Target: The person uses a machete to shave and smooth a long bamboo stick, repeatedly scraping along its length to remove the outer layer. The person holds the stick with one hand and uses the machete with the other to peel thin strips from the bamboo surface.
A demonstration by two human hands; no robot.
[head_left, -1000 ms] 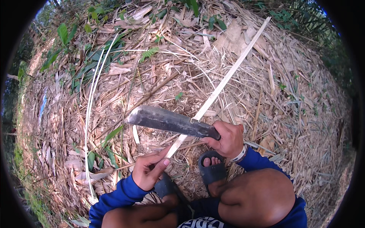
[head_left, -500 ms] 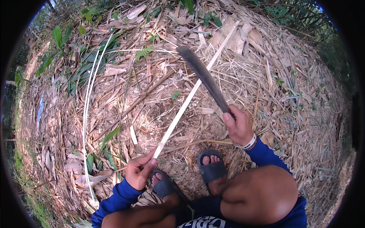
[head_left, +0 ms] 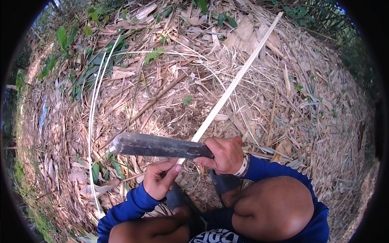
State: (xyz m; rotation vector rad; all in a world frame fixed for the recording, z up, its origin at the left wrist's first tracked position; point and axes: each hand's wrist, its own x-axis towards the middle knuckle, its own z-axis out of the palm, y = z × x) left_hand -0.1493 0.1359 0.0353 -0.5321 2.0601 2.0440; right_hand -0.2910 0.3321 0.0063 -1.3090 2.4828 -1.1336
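Note:
A long pale bamboo strip (head_left: 227, 94) slants from low centre up toward the far right. Its near end is pinched in my left hand (head_left: 161, 178), between thumb and fingers. Across the strip, just beyond that hand, lies the dark, broad blade of a machete (head_left: 156, 146), its tip pointing left. My right hand (head_left: 224, 154) is closed around the machete at its right end; the handle is hidden in the fist. The blade covers part of the strip near my left hand. Whether its edge touches the strip, I cannot tell.
Two thin pale strips (head_left: 93, 117) lie lengthwise on the left. Dry leaves and bamboo litter (head_left: 316, 133) cover the ground, with curly shavings (head_left: 259, 87) toward the far right. My sandalled feet (head_left: 180, 198) are close below my hands. Green plants (head_left: 60, 38) grow at the far left.
My right hand has come down and left, swinging the machete from pointing far left to lying nearly level near my left hand. The strip's far end has shifted right and farther away.

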